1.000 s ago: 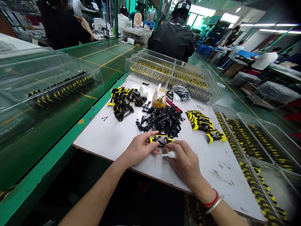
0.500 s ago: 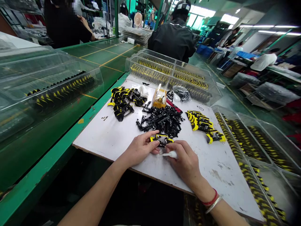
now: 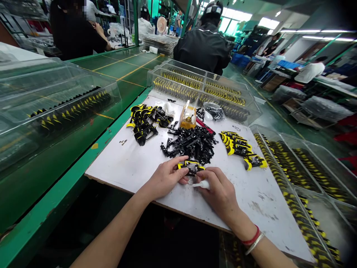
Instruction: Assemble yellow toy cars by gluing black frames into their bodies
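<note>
At the centre of the frame, the left hand (image 3: 164,179) had its fingers clamped on one end of a yellow-and-black part (image 3: 192,167), apparently to steady it, while the right hand (image 3: 222,190) appeared to touch the other end with its fingertips. Its fingers also closed around a small white bottle (image 3: 205,184), nozzle toward the left, presumably tucked low to spare the fingertips. Loose black pieces (image 3: 192,143) lay just above on the worktop (image 3: 125,160), probably heaped for easy reach.
</note>
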Tool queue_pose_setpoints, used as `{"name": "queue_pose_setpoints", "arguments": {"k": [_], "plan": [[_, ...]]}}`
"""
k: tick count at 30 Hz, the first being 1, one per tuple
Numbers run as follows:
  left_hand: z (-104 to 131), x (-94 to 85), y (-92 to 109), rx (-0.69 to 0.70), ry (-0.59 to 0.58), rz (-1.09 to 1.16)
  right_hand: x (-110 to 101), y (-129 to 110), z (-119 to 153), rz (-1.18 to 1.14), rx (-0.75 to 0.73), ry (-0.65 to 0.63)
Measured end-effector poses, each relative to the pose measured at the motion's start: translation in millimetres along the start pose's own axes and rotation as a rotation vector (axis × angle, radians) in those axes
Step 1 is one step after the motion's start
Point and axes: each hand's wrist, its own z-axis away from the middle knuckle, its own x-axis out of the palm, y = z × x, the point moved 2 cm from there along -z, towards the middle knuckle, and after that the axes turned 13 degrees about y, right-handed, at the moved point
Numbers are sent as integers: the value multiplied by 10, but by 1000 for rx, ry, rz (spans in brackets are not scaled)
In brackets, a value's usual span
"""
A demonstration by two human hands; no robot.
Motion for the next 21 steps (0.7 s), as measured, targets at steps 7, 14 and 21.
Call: {"name": "queue_pose_setpoints", "arguments": {"k": [7, 14, 21], "plan": [[-4, 15, 1, -49, -9, 73, 30, 6, 27, -12, 32, 28], [-2, 7, 14, -63, -8, 52, 43, -7, 41, 17, 5, 25], [-19, 14, 12, -64, 8, 23, 18, 36, -19, 3, -98, -72]]}}
